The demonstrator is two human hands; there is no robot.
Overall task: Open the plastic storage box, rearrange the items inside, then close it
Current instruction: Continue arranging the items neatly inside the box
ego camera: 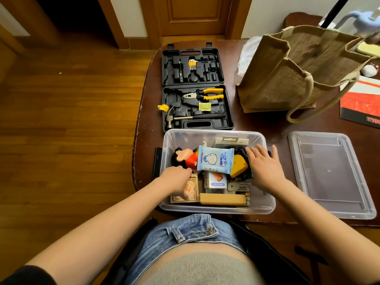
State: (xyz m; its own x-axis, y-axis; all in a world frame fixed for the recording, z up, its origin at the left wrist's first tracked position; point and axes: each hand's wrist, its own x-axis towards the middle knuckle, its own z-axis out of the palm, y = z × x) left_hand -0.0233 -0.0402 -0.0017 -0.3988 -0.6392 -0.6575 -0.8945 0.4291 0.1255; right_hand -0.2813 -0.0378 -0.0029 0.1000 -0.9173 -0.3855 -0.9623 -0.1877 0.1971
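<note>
Reaching into the open plastic storage box (265,206), both hands work among the items. The left hand (176,177) lies at the box's left side with its fingers curled down by the toy figure (185,157) and above a framed picture (193,182); whether that grip actually pinches anything I cannot tell. The right hand (265,167) has its grip spread, fingers straight and fanned, resting flat near the box's right wall, just beside a yellow object (239,164).

Between the hands a blue-and-white wipes packet (214,159) lies across the toy figure. Below it sit a small white box marked "MINI FAN" (216,182), a long brown cardboard box (220,199) along the near wall, and some batteries (246,199) at its right end. A white carded package (231,141) stands against the far wall.

The storage box sits at the near edge of the dark desk (277,128), right in front of the person. Its clear lid (331,175) lies flat on the desk to the right, apart from the box. Behind the box an open black tool case (195,89) holds pliers (205,94) and a hammer (185,118). A brown jute bag (287,73) stands further right.
</note>
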